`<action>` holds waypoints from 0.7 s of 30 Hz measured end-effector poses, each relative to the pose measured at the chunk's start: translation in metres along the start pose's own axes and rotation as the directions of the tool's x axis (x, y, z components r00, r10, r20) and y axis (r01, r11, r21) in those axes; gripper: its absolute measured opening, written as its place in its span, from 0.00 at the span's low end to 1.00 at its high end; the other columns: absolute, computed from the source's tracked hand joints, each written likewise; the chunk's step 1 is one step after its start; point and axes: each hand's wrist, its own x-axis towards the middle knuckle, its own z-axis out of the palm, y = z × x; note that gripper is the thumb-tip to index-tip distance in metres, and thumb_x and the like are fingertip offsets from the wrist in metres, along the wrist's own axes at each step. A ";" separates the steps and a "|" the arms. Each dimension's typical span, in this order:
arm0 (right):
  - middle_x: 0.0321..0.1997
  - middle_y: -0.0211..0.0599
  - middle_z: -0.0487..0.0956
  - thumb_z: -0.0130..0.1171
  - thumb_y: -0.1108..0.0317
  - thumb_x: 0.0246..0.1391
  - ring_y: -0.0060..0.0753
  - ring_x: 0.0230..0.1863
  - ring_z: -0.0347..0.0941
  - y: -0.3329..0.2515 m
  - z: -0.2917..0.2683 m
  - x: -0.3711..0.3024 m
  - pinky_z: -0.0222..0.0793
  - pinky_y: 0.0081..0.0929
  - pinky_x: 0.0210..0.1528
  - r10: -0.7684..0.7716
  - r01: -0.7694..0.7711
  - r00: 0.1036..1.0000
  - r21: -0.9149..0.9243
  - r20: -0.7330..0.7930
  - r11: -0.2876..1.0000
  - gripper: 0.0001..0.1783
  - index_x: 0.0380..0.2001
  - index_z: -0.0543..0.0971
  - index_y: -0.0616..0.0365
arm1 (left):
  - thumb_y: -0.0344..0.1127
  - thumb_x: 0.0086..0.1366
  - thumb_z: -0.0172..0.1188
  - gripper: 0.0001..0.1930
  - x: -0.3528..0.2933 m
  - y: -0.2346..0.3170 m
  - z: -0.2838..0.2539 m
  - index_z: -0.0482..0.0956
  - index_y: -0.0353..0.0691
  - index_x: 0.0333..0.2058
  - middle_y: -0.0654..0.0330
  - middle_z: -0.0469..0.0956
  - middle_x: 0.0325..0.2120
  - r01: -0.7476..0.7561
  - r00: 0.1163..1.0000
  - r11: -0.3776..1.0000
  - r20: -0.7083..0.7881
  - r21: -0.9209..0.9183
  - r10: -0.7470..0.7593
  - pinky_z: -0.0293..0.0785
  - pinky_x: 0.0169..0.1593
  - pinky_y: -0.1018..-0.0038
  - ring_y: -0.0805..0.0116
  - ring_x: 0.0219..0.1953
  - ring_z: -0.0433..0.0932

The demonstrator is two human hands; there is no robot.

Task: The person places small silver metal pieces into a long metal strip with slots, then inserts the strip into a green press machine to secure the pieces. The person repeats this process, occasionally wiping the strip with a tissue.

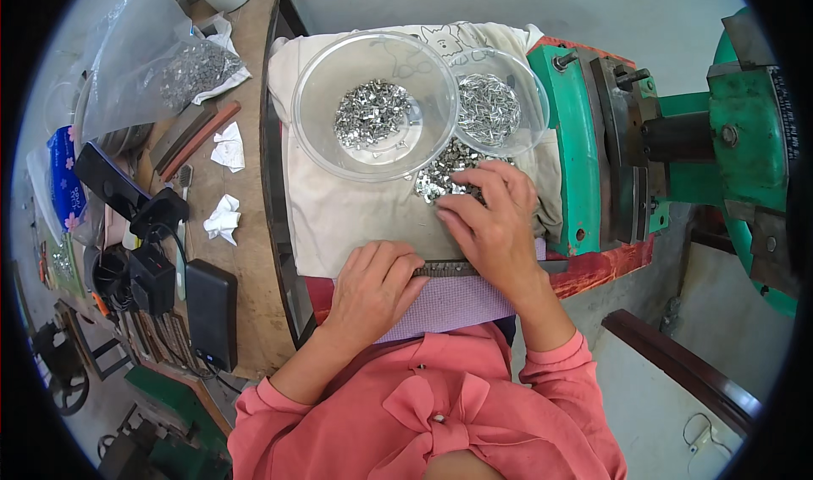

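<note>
My left hand [373, 287] is closed at the left end of a narrow dark metal strip [447, 269], thumb and fingertips pinching it. The strip lies across the near edge of the cloth-covered surface, with a row of small parts along it. Over a loose pile of small shiny metal pieces [439, 178] hangs my right hand [495, 213], its fingers curled and thumb and index tips close together. Whatever lies between those tips is too small to make out. Behind the pile stand a large clear plastic bowl [309, 133] with similar pieces and a smaller clear bowl [539, 112] of thin metal pins.
A green machine press [584, 158] stands close on the right. On the wooden table [254, 285] at left are a black power bank [211, 315], a phone on a stand [110, 179], crumpled tissues [223, 219] and a plastic bag of metal parts [199, 69].
</note>
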 end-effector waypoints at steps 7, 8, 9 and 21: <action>0.51 0.29 0.78 0.71 0.70 0.43 0.44 0.60 0.67 -0.003 0.005 0.007 0.56 0.45 0.61 -0.036 0.037 0.998 -0.017 0.049 0.999 0.09 0.31 0.82 0.51 | 0.30 0.50 0.73 0.18 -0.002 -0.001 -0.001 0.78 0.39 0.39 0.56 0.76 0.41 -0.004 1.000 1.000 0.016 0.014 0.004 0.70 0.42 0.63 0.54 0.40 0.75; 0.50 0.29 0.78 0.71 0.70 0.43 0.45 0.60 0.67 -0.004 0.005 0.006 0.56 0.45 0.62 -0.019 0.020 0.999 -0.024 0.051 1.000 0.09 0.31 0.82 0.51 | 0.30 0.50 0.73 0.18 -0.003 -0.002 -0.001 0.78 0.39 0.39 0.56 0.76 0.41 -0.002 1.000 1.000 0.018 0.013 0.002 0.70 0.42 0.62 0.54 0.40 0.75; 0.50 0.29 0.78 0.70 0.70 0.44 0.45 0.60 0.67 -0.006 0.003 0.004 0.56 0.45 0.62 -0.002 0.004 0.999 -0.031 0.052 1.000 0.09 0.31 0.82 0.51 | 0.30 0.50 0.73 0.18 -0.004 -0.002 -0.002 0.78 0.39 0.39 0.57 0.76 0.41 0.000 1.000 1.000 0.019 0.012 0.000 0.71 0.42 0.62 0.54 0.40 0.76; 0.47 0.29 0.80 0.69 0.72 0.47 0.44 0.57 0.68 -0.008 -0.015 -0.023 0.57 0.43 0.59 0.074 -0.076 0.997 0.120 0.015 0.990 0.08 0.33 0.82 0.53 | 0.28 0.50 0.73 0.17 -0.010 -0.005 -0.005 0.80 0.41 0.39 0.59 0.78 0.38 -0.013 0.999 1.000 -0.040 -0.010 0.013 0.71 0.39 0.64 0.58 0.36 0.77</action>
